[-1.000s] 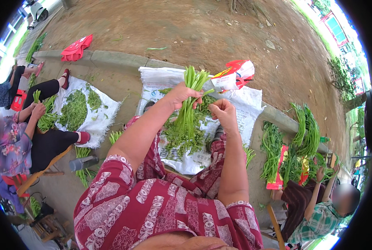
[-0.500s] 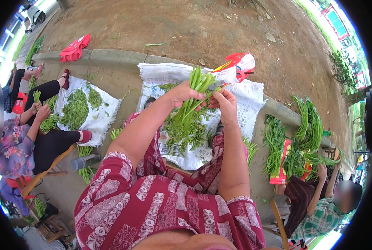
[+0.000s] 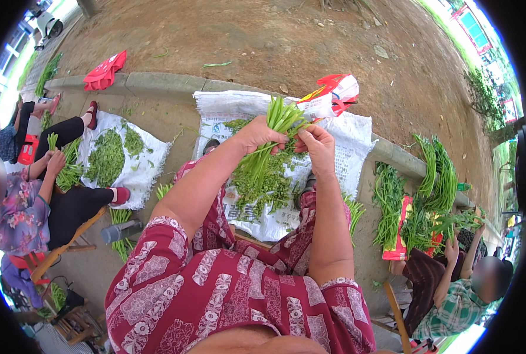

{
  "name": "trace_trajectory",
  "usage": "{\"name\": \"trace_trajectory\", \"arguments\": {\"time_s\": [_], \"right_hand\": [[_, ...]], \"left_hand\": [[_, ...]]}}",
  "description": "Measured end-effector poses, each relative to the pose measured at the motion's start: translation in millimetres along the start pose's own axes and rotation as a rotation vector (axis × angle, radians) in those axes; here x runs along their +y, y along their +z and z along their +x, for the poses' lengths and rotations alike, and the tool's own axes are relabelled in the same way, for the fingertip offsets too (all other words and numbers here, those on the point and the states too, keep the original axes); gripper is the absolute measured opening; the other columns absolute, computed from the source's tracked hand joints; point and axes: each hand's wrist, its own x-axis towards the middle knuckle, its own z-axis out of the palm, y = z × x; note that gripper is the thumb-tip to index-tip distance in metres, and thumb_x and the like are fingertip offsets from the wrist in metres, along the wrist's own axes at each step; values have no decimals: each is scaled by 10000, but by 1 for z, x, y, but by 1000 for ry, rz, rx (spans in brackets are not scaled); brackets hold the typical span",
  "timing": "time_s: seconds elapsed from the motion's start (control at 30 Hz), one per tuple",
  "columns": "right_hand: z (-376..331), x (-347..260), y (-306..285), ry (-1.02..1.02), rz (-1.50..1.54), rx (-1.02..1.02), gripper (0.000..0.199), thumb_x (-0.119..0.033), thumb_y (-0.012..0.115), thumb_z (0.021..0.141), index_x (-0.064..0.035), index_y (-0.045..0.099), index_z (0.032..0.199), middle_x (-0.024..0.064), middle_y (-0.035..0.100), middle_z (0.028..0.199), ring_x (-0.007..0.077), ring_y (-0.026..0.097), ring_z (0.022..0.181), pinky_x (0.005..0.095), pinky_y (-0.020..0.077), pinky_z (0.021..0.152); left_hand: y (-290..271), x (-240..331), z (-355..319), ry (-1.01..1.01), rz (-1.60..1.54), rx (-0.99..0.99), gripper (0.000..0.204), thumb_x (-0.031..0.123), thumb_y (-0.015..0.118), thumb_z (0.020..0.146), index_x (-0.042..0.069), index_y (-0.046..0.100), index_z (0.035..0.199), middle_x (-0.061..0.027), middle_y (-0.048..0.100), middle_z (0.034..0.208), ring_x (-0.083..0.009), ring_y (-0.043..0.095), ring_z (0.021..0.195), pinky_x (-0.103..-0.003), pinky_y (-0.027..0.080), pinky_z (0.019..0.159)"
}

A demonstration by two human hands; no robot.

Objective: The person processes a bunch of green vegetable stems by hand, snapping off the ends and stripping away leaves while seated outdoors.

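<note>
My left hand (image 3: 258, 134) is wrapped round a bunch of long green vegetable stems (image 3: 283, 113), whose cut ends point away from me. Beside it, my right hand (image 3: 318, 144) pinches at the bunch's right side, thumb and fingers together on a stem. The fingertips partly hide what they grip. Under both hands a heap of torn green leaves (image 3: 263, 187) lies on a flattened white woven sack (image 3: 352, 138). My feet rest at the sack's sides.
A red and white bag (image 3: 339, 94) stands at the sack's far edge, by a concrete curb (image 3: 157, 81). Long greens (image 3: 390, 203) lie at the right near a seated person. At the left, another person sits by a second white sack (image 3: 148, 171) and a grey bottle (image 3: 121, 230).
The left hand keeps its hold on the bunch, and the right hand has shifted only slightly against it. At the left, a co-worker's hands have come closer together.
</note>
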Motion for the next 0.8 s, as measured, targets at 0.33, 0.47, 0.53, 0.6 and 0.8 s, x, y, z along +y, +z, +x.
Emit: {"name": "trace_trajectory", "arguments": {"time_s": [0.33, 0.47, 0.53, 0.6, 0.8], "right_hand": [[-2, -5, -4, -20, -114, 54, 88, -76, 599, 830, -18, 579, 892, 22, 603, 740, 78, 570, 570, 209, 492, 484], [-6, -12, -2, 13, -239, 85, 90, -79, 603, 826, -1, 604, 872, 17, 601, 733, 76, 577, 597, 226, 485, 510], [-4, -4, -10, -180, -526, 61, 80, -74, 610, 808, -5, 620, 847, 42, 608, 728, 117, 591, 604, 261, 484, 540], [-3, 3, -16, -346, -742, 42, 64, -66, 615, 783, -12, 628, 815, 71, 610, 727, 167, 599, 612, 292, 481, 568], [-8, 4, -1, -469, -994, 48, 36, -45, 614, 712, -32, 616, 745, 121, 601, 734, 277, 588, 625, 330, 479, 595]], "left_hand": [[-5, 2, -2, 52, 96, 106, 163, 28, 691, 710, -5, 593, 836, -74, 578, 659, -150, 556, 545, -273, 453, 448], [-7, 6, -4, 58, 111, 115, 164, 24, 688, 710, -8, 581, 830, -79, 570, 645, -153, 545, 520, -280, 451, 442], [-6, 9, -6, 65, 107, 107, 163, 21, 686, 710, -9, 576, 828, -80, 568, 642, -155, 542, 511, -284, 450, 438], [-8, 8, -4, 71, 130, 109, 162, 21, 684, 710, -11, 576, 827, -81, 566, 638, -152, 540, 508, -282, 448, 434], [-13, 7, -5, 49, 185, 150, 152, 14, 675, 710, -10, 580, 825, -78, 562, 632, -139, 536, 502, -269, 438, 421]]}}
